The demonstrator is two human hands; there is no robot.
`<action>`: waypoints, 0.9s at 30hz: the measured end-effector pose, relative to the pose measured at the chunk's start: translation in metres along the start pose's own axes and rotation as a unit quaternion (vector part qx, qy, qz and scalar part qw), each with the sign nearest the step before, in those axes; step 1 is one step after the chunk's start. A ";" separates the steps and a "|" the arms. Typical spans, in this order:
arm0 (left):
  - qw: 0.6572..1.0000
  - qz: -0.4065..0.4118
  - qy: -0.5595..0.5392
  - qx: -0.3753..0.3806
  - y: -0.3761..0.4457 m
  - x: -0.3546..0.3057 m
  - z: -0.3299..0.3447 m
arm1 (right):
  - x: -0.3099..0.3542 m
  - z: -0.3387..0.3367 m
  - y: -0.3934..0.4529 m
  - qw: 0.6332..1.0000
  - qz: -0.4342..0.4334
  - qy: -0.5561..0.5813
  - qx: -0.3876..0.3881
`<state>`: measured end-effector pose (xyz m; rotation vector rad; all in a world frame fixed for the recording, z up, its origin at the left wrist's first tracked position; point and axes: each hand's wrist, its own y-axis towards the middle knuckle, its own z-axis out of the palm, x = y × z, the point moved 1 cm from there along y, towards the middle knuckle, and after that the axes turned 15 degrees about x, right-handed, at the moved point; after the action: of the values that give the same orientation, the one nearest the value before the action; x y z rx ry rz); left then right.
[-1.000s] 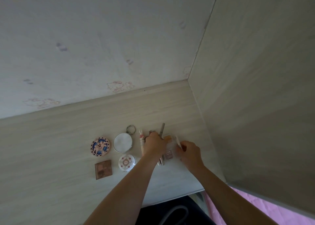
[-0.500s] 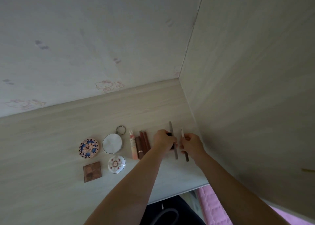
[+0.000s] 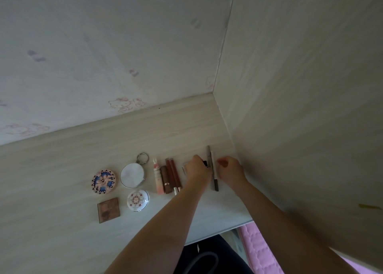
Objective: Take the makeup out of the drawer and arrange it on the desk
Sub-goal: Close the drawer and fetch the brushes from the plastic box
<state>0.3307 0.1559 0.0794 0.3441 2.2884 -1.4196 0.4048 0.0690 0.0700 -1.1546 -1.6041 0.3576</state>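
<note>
Your desk (image 3: pixel 62 159) already carries most of the makeup in a row: flowered compact (image 3: pixel 103 182), mirror (image 3: pixel 132 174), small round case (image 3: pixel 137 200), brown palette (image 3: pixel 108 209), then the lipsticks (image 3: pixel 167 176). No drawer shows in this view. Your left hand (image 3: pixel 198 171) curls over a clear case (image 3: pixel 185 167) and a small dark item; exactly what its fingers grip, I cannot tell. Your right hand (image 3: pixel 229 170) hangs loosely curled just beside the two pencils (image 3: pixel 212 168), holding nothing I can see. To finish this step well, set the case down between the lipsticks and the pencils, parallel to them. Keep your right hand steadying the pencils, since they will likely roll if nudged.
</note>
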 end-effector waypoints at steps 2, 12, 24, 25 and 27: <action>1.000 0.004 0.015 -0.010 -0.001 0.001 0.001 | 0.000 0.001 0.000 1.000 -0.006 -0.010 0.006; 0.999 0.025 0.047 0.008 -0.003 0.001 -0.008 | 0.005 0.003 -0.001 0.996 -0.030 -0.080 0.009; 0.985 0.111 0.131 0.026 -0.031 0.013 -0.035 | -0.005 0.007 -0.050 0.986 -0.054 -0.159 0.000; 0.981 0.125 0.147 0.028 -0.035 0.016 -0.036 | -0.006 0.011 -0.057 0.985 -0.058 -0.163 -0.012; 0.966 0.170 0.193 0.035 -0.041 0.023 -0.036 | -0.009 0.019 -0.068 0.982 -0.057 -0.173 -0.042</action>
<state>0.2848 0.1692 0.1149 1.0640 2.3196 -1.3444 0.3542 0.0348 0.1069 -1.1004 -1.9960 0.4363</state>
